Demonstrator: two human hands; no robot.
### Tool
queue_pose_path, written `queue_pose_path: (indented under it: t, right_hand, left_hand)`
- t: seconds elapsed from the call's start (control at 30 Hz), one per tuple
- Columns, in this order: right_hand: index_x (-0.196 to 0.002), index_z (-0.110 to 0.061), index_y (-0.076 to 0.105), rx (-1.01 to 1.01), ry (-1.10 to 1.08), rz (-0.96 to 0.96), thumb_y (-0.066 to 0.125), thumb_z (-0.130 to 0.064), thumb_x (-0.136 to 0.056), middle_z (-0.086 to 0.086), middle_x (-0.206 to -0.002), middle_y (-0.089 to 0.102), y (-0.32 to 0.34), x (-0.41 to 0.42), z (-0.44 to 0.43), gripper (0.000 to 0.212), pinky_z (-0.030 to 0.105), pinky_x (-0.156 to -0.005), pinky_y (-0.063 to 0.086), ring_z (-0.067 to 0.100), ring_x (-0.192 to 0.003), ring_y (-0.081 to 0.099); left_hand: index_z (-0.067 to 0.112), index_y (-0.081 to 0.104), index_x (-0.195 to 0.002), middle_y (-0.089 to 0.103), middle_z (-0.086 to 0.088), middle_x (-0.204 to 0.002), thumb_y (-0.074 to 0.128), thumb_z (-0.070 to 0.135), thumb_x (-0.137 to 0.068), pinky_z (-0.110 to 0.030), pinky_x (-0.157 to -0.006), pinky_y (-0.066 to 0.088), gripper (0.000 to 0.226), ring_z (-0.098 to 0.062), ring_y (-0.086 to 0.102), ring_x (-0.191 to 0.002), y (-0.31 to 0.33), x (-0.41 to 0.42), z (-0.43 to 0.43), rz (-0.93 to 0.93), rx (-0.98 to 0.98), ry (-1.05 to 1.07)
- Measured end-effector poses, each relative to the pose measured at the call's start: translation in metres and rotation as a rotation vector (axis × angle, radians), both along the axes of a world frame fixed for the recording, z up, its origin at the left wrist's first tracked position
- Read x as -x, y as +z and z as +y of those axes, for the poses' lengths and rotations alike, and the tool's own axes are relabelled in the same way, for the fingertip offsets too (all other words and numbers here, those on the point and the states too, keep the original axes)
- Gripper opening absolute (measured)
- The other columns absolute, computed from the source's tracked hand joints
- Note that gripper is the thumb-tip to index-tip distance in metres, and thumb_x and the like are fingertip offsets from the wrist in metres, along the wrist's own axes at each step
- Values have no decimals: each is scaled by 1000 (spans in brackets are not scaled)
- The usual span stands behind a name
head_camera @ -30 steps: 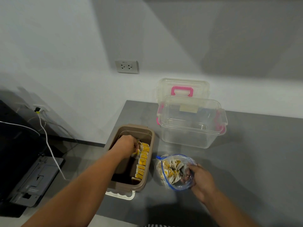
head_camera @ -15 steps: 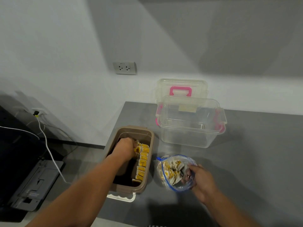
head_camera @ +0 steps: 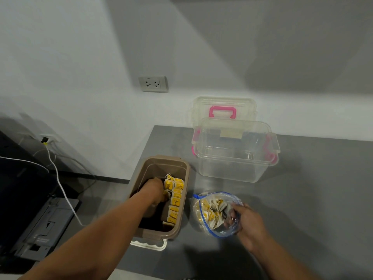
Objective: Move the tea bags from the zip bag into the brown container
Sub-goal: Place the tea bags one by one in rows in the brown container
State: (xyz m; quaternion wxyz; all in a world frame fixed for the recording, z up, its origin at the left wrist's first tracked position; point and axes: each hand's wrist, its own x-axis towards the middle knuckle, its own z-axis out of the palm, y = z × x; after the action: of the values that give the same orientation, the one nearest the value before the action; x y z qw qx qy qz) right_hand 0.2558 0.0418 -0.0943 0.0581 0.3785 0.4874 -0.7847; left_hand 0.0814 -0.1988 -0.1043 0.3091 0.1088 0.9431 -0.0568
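Light, soft tea bags (head_camera: 212,211); best pinched by paper bodies. Left hand (head_camera: 155,190) inside brown container (head_camera: 184,178), fingers' closure untellable; right hand (head_camera: 248,223) fingers clamped on zip bag (head_camera: 222,196) rim.

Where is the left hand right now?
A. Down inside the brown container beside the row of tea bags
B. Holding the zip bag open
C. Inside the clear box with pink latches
A: the left hand reaches into the brown container, against the row of tea bags.

left fingers (head_camera: 155,201) hidden – inside brown container (head_camera: 182,215), forearms cropped
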Motion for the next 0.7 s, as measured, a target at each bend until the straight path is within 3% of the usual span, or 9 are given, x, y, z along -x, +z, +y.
queue_pose_path:
  t: [0.1, 0.2, 0.37, 0.47, 0.57, 0.7]
  right_hand:
    - [-91, -5, 58, 8, -8, 13, 44, -4, -103, 2, -55, 62, -1, 1, 1, 18, 37, -59, 48, 13, -47, 60]
    - [-90, -5, 57, 4, 2, 18, 44, -4, -103, 3, -56, 62, -4, 1, 2, 19, 34, -55, 49, 13, -47, 60]
    - [-93, -4, 58, 5, 10, 8, 45, -6, -104, 3, -58, 62, -7, 2, 5, 17, 34, -59, 50, 13, -50, 61]
    - [-92, -4, 58, -8, 9, 4, 46, -6, -103, 3, -58, 62, -9, 3, 5, 17, 34, -58, 50, 14, -49, 61]
    - [-93, -4, 59, -20, 13, -16, 46, -7, -103, 3, -58, 63, -11, 5, 5, 16, 35, -59, 50, 14, -50, 61]
    - [-89, -5, 61, -140, 35, -86, 51, -10, -101, 10, -71, 66, -20, 7, 4, 17, 38, -64, 52, 23, -67, 64]
  left_hand:
    - [10, 69, -112, 69, -9, -110, 72, 11, -82, -34, -91, 55, 30, -22, 65, -97, 1, 2, 5, -23, 23, -24]
    - [11, 69, -115, 67, -8, -114, 70, 13, -85, -36, -96, 51, 31, -25, 63, -107, -4, 2, 6, 9, -97, 98]
    - [15, 67, -122, 64, -9, -118, 67, 22, -87, -38, -94, 50, 36, -28, 61, -109, -18, 8, 10, -3, -54, 65]
    - [13, 71, -114, 69, -9, -108, 70, 12, -81, -41, -91, 54, 32, -28, 65, -101, -13, 12, 10, -72, -29, 107]
    - [10, 69, -107, 68, -4, -90, 69, 15, -85, -30, -72, 58, 22, -17, 67, -76, -2, 6, 12, -56, -25, 41]
    - [7, 70, -107, 68, -2, -81, 65, 12, -90, -27, -76, 57, 19, -14, 66, -69, 6, 7, 10, -66, -45, 93]
